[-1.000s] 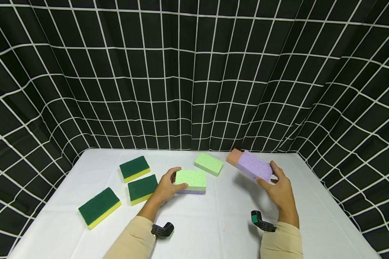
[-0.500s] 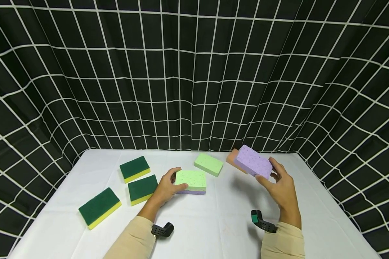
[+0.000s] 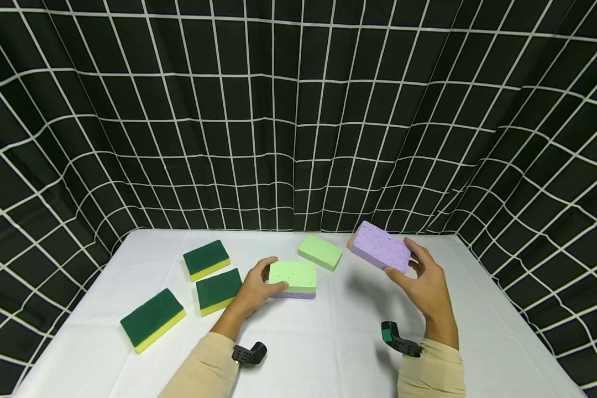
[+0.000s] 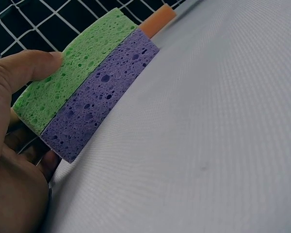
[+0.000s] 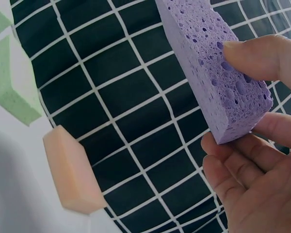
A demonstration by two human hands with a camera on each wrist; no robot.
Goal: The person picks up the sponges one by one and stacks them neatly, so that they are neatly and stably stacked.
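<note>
My left hand point(image 3: 255, 286) grips a light green sponge point(image 3: 292, 276) that lies squarely on a purple sponge point(image 3: 293, 295), the two stacked on the table. In the left wrist view the thumb point(image 4: 36, 68) presses the green sponge's side, with fingers behind the stack. Raised off the table at the right, another purple sponge point(image 3: 382, 247) is held by its right end between the thumb and fingers of my right hand point(image 3: 424, 280). Behind it in the head view, an orange sponge point(image 5: 72, 170) is mostly hidden; the right wrist view shows it lying on the table.
A second light green sponge point(image 3: 320, 252) lies at the back middle. On the left are three green-and-yellow scouring sponges point(image 3: 152, 318). The white-covered table point(image 3: 323, 354) is bounded by a black curtain point(image 3: 293, 138) with a white grid, behind and at both sides.
My right hand has carried the purple sponge left and slightly up, so it now covers most of the orange sponge in the head view. The left hand has stayed put on the stack.
</note>
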